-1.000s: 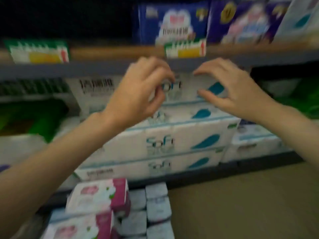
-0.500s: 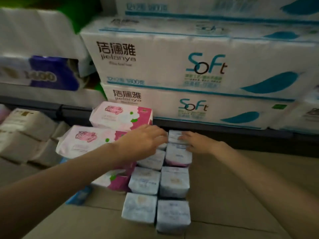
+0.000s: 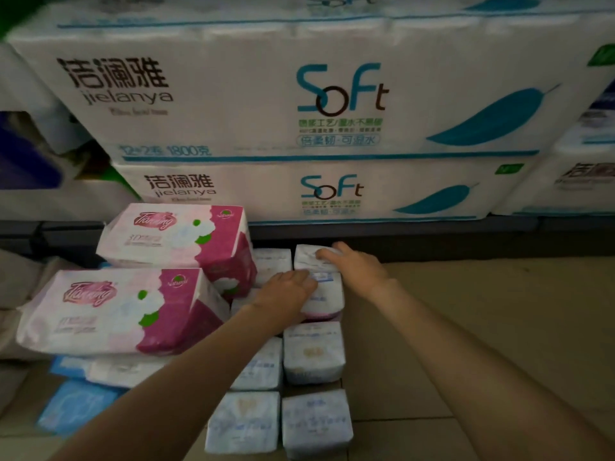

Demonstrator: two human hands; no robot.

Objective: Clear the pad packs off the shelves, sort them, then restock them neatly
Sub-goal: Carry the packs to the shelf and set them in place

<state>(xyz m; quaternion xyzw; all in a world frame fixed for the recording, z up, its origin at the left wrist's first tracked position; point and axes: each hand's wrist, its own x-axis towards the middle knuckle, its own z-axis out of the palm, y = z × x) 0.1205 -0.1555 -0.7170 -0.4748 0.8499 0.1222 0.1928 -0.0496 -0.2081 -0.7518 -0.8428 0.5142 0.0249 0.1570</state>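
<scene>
Gripping one small pale pack (image 3: 324,291) from both sides, the hands work at the far end of two rows of pad packs (image 3: 312,352) laid on the floor (image 3: 466,327) below the shelf (image 3: 399,229). The left hand (image 3: 286,296) curls round the pack's near-left edge; the right hand (image 3: 354,269) lies over its far top corner, fingers bent onto the wrap. The held pack appears to sit atop another in the right row; whether it is lifted cannot be told.

Judgement: the step in hand is sorting like with like. To do it well, square the pack's edges to its neighbours, keep labels facing one way, and press lightly, as the soft wrap is likely to dent. The two pink packs (image 3: 123,311) stacked just left lean close; a careless left elbow could topple them. Tissue cartons (image 3: 233,94) fill the shelf above.
</scene>
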